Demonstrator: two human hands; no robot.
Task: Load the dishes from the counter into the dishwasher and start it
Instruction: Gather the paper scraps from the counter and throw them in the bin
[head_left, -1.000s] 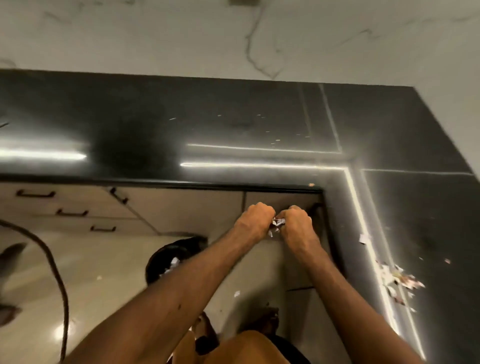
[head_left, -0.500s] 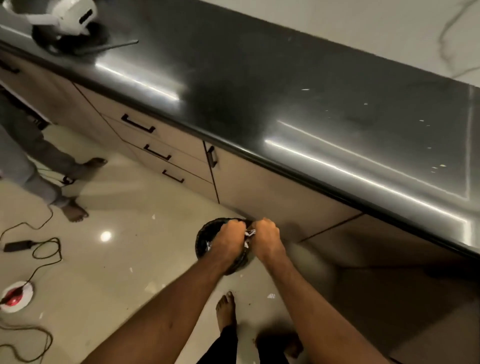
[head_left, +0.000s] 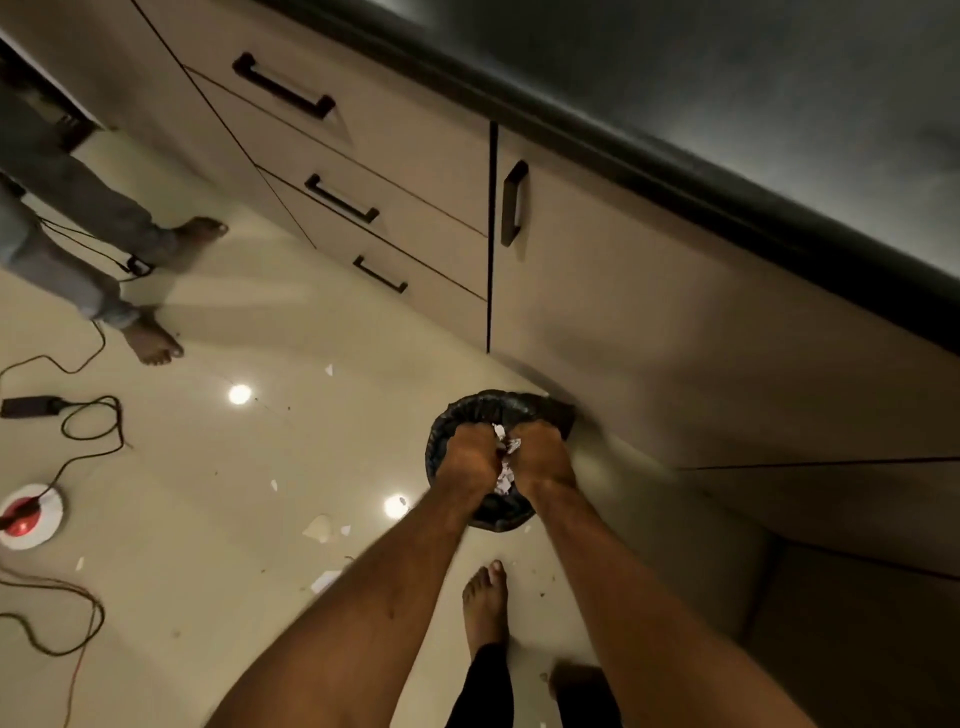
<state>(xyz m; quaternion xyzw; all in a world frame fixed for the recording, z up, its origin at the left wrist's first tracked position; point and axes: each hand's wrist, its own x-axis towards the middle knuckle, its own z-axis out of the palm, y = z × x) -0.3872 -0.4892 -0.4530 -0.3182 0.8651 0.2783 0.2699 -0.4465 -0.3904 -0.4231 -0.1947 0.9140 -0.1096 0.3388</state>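
Note:
My left hand (head_left: 470, 457) and my right hand (head_left: 543, 457) are held together, both gripping a bunch of white scraps (head_left: 505, 460) between them. They hover right over a round bin lined with a black bag (head_left: 496, 512) that stands on the floor against the cabinets. No dishes and no dishwasher show in this view. The dark counter (head_left: 753, 104) runs across the upper right.
Beige drawers with black handles (head_left: 337, 200) and a cabinet door (head_left: 597, 312) face me. Another person's bare feet (head_left: 153, 340) stand at the left. Cables (head_left: 83, 426) and a red and white disc (head_left: 28, 514) lie on the floor. Paper bits (head_left: 318, 527) are scattered near my foot (head_left: 485, 597).
The view has swung from the counter top down to the floor. My joined hands, still holding the scraps, have come away from the counter edge to above the bin.

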